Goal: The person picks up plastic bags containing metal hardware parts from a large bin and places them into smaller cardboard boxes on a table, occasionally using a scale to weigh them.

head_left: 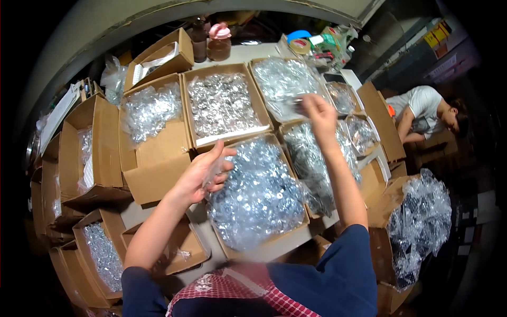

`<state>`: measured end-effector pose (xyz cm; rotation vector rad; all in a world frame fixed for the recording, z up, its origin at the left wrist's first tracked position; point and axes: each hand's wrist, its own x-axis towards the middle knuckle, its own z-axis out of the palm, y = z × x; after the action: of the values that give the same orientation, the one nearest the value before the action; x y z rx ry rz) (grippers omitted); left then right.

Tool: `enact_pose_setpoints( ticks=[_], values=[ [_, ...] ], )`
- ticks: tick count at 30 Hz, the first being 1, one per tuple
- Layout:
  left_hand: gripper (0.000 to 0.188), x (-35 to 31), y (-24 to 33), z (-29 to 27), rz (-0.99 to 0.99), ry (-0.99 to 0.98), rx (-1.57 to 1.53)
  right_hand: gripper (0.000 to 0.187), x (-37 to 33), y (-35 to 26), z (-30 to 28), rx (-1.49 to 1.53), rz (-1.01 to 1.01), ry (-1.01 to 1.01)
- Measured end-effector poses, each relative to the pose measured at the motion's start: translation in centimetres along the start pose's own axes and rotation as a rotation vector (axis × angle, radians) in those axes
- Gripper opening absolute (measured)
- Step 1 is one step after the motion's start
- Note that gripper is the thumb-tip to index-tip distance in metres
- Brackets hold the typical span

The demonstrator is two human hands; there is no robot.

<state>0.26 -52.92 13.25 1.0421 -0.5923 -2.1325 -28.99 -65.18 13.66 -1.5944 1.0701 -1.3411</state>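
My left hand [203,177] is raised at the left edge of a box heaped with small clear bags of metal parts [259,195]. Its thumb points up and its fingers curl around what looks like a small clear plastic bag [213,172]. Farther right, my right hand [321,115] is closed in a pinch over the near edge of a box of clear plastic bags [285,79]. A small dark, blurred thing shows at its fingertips, too smeared to name. Below that hand lies another box of clear bags [311,158].
An open box of shiny silver packets [222,103] stands beyond my left hand. More cardboard boxes [156,177] line the left. A pink-lidded jar [219,42] stands at the back. At far right, a person in a white shirt [422,111] bends down near a bulging plastic-filled box [420,227].
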Motion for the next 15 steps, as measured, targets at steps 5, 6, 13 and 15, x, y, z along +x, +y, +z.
enact_pose_setpoints(
  ticks=[5,6,13,15],
  values=[
    [0.051,0.6,-2.5,1.3,0.021,-0.024,0.023,0.02,-7.2,-6.6,4.4,-0.172,-0.282,-0.72],
    [0.041,0.5,-3.1,0.5,0.061,-0.009,0.071,0.021,-6.7,-5.0,3.1,-0.156,-0.22,-0.648],
    [0.023,-8.0,-2.7,-3.7,0.203,0.0,-0.086,0.018,-4.9,10.6,-14.7,-0.823,0.285,0.124],
    [0.023,-11.5,-3.1,-5.0,0.213,0.175,0.066,0.017,-4.8,9.5,-13.5,-0.268,0.44,0.379]
  ],
)
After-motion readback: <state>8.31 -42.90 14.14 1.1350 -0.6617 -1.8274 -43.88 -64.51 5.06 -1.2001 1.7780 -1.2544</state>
